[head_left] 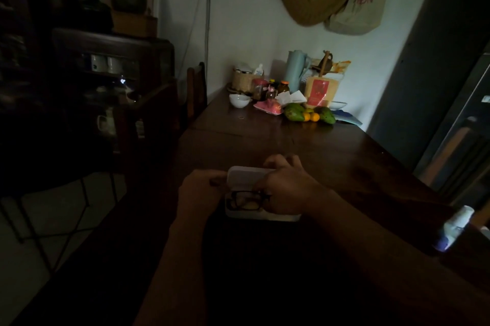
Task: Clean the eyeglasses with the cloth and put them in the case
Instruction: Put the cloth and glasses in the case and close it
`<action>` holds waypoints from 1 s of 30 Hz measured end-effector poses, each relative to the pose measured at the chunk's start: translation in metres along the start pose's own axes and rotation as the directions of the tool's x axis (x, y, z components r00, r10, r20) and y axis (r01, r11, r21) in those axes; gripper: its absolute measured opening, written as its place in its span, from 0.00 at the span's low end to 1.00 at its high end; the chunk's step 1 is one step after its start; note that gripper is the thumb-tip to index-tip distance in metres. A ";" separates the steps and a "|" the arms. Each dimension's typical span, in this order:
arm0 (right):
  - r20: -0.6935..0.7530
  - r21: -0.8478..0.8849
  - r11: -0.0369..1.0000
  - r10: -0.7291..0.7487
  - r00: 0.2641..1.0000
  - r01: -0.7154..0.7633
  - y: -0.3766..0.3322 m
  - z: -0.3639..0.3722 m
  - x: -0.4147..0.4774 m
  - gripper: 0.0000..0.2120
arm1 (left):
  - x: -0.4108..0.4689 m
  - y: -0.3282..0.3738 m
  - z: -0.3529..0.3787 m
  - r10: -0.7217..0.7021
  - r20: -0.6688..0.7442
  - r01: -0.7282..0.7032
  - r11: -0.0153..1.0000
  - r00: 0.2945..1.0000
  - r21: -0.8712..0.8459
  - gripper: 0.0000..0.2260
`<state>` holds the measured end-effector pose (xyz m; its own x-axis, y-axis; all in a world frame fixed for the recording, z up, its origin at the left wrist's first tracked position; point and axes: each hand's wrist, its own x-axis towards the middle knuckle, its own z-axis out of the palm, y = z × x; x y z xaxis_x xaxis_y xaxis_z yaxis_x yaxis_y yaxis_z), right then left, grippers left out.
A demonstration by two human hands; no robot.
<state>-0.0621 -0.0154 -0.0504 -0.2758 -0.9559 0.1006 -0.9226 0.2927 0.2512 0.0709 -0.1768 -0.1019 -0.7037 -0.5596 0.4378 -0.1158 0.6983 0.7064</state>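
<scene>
- Two hands work at a white eyeglass case (pixel 261 215) standing open on the near part of a dark wooden table (pixel 331 156), its lid (pixel 248 177) raised away from the person.
- Black-framed eyeglasses (pixel 245 200) lie in the lower tray of the case; the right end of the frame is hidden under the right hand (pixel 287 188).
- Right hand: fingers curled over the right part of the case, thumb and fingertips apparently pinched on the frame's end; the dim light leaves the exact contact uncertain.
- Left hand (pixel 198 189): fingers bent together at the left edge of the lid; whether they grip it or only touch it cannot be told.
- Cleaning cloth: not visible anywhere in this dark view, so wiping can be neither confirmed nor ruled out.
- Progress, as a judgement: the stowing step looks nearly complete, with the glasses in the tray; what remains is to release them and close the lid.
- Other containers, far end of table: a white bowl (pixel 239 100), contents unseen; a pale blue jug (pixel 296 71); small jars, contents indistinct.
- Mangoes and oranges (pixel 309 113) lie loose on the table, well apart from the case.
</scene>
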 end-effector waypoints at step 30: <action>0.024 0.004 0.995 0.097 0.995 -0.098 -0.011 0.005 -0.010 0.20 | -0.003 0.003 -0.004 0.039 -0.031 -0.039 0.999 0.999 -0.025 0.04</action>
<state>-0.0510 -0.0096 -0.0593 -0.3709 -0.9232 0.1011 -0.8923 0.3844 0.2365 0.0755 -0.1744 -0.0986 -0.6853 -0.5459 0.4820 -0.0705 0.7085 0.7022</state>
